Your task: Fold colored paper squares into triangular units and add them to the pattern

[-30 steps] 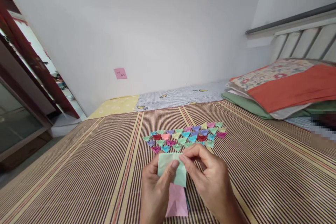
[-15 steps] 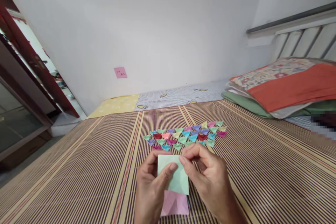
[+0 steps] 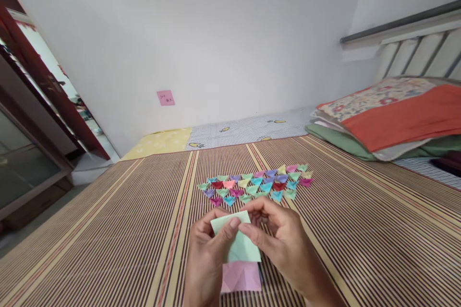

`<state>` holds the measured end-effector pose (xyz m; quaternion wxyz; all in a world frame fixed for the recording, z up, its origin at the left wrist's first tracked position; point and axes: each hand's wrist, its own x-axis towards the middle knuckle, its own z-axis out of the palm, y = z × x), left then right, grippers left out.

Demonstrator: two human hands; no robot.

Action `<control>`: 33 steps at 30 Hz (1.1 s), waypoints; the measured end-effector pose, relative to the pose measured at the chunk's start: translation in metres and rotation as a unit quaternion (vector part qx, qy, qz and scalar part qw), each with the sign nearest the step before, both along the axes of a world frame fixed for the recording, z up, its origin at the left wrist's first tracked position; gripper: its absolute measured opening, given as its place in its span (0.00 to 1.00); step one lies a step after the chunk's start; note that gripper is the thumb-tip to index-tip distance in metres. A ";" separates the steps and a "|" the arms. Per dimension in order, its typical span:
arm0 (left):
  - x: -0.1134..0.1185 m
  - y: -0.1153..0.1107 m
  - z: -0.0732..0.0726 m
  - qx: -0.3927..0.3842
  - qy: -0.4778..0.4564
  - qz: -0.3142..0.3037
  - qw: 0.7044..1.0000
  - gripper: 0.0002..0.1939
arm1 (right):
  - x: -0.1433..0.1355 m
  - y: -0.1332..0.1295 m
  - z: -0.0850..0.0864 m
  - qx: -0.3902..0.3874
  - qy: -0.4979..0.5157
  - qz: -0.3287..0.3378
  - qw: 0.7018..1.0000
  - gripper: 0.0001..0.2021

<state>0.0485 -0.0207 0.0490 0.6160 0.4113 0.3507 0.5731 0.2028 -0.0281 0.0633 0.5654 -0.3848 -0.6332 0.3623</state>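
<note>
A square of pale green paper (image 3: pixel 245 248) is held up over the mat, tilted a little. My left hand (image 3: pixel 212 244) grips its left side, thumb on the face and fingers behind. On the right, my right hand (image 3: pixel 279 242) pinches the paper near its upper right corner with thumb and forefinger. Below the green sheet, a creased pink paper (image 3: pixel 241 277) lies on the striped mat (image 3: pixel 137 225). Beyond my hands, small folded papers (image 3: pixel 265 186) in many colours lie in several rows; my fingers overlap the nearest row.
Folded bedding with an orange and floral cover (image 3: pixel 403 110) is piled at the right. A pink note (image 3: pixel 165 98) is stuck to the white wall. At the left stands an open reddish door (image 3: pixel 54 81).
The green paper has tilted, its upper edge now sloping up to the right. My right hand has shifted slightly left and its grip has moved along the sheet.
</note>
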 end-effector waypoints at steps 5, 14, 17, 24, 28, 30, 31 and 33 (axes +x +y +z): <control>0.000 0.001 0.000 -0.010 -0.013 0.010 1.000 0.18 | -0.003 0.000 0.000 -0.008 -0.007 0.019 1.000 0.11; 0.007 -0.002 0.004 -0.019 0.001 0.054 0.998 0.21 | -0.012 0.000 -0.002 0.020 -0.025 -0.031 0.999 0.15; 0.011 -0.005 0.008 0.001 0.053 0.078 0.996 0.22 | -0.017 0.000 -0.007 0.028 -0.043 -0.071 0.996 0.15; 0.011 -0.008 0.009 0.063 0.123 0.122 0.983 0.21 | -0.028 0.003 -0.015 0.110 -0.079 -0.180 0.974 0.13; 0.006 -0.008 0.003 0.084 0.142 0.156 0.974 0.21 | -0.028 0.004 -0.013 0.122 -0.073 -0.190 0.971 0.13; 0.003 -0.007 0.001 0.091 0.144 0.174 0.970 0.20 | -0.025 0.005 -0.013 0.113 -0.065 -0.182 0.975 0.13; 0.002 -0.006 0.001 0.090 0.133 0.182 0.970 0.20 | -0.024 0.005 -0.013 0.106 -0.060 -0.177 0.977 0.13; 0.001 -0.005 0.001 0.079 0.093 0.173 0.977 0.18 | -0.021 0.006 -0.013 0.093 -0.054 -0.168 0.980 0.14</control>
